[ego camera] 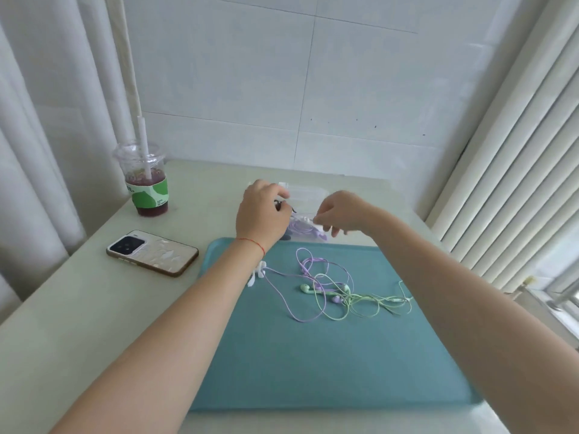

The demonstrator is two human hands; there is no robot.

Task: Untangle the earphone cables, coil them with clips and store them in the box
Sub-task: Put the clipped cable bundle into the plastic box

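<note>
Tangled purple earphones [305, 266] and green earphones [351, 300] lie on a teal tray [313, 364]. Beyond the tray's far edge stands a clear plastic box [305, 195]. A coiled purple cable [302, 228] lies in front of the box. My left hand [261, 214] is over the box, fingers pinched on a small dark item, perhaps a clip. My right hand [340, 214] pinches a small white piece at that coil. White clips [258, 272] lie on the tray's left edge, beside my left forearm.
A phone [152, 252] lies face down left of the tray. A plastic cup [145, 180] of dark drink with a straw stands at the back left. Curtains hang on the left, window blinds on the right, a white wall behind the pale table [94, 308].
</note>
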